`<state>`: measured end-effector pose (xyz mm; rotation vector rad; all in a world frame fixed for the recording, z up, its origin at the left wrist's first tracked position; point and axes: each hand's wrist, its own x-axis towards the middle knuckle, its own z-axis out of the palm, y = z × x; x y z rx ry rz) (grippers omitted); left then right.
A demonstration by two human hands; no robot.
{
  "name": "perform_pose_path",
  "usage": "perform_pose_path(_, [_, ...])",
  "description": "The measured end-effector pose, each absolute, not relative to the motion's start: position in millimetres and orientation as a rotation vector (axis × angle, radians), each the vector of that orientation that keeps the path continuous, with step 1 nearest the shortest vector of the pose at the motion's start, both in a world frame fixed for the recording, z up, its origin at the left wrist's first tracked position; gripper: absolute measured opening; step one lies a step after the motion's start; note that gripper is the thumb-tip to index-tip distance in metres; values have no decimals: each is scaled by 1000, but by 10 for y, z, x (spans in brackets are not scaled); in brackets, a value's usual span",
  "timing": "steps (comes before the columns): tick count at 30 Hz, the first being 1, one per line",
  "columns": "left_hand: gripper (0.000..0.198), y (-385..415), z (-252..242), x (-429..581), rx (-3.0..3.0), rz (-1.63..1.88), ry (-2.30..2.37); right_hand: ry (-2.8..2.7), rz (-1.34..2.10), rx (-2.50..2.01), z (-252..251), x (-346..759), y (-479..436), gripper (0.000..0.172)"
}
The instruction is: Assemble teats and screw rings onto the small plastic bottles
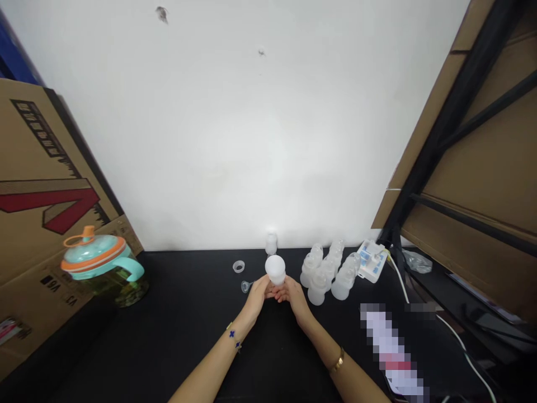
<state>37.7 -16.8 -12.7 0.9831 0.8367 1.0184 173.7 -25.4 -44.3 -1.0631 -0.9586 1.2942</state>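
Above the black table, my left hand (pixel 257 295) and my right hand (pixel 294 295) are closed together around the lower part of a white plastic cup-shaped piece (pixel 275 267). Its wide round mouth faces up and toward me; its base is hidden by my fingers. Just left of my left hand lies a clear bottle nipple (pixel 246 286). A whitish screw ring (pixel 239 266) rests farther back. Behind the held piece, a small white bottle (pixel 271 243) stands against the wall. Right of my right hand is a group of several translucent bottles (pixel 318 288) with domed tops.
A big teapot-like jug (pixel 104 268) with a turquoise and orange lid stands at the left beside cardboard boxes (pixel 46 168). On the right are a white power strip (pixel 372 261) with a cable, a blurred-out flat object (pixel 394 352) and a black metal frame (pixel 428 151).
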Motion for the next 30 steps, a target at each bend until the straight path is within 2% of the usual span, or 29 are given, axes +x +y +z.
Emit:
perform_pose_path(11, [70,-115,-163,339,1010,1070,831,-976,1235,-995,-444,1699,-287,62])
perform_pose_path(23, [62,-96,-176,283,1202,1006,836,-941,1390,-1045,-464,1699,-258,65])
perform_pose_path(30, [65,-67,-188,288,1236,937,853,-941,1414,-1106,-452,1712,-241,68])
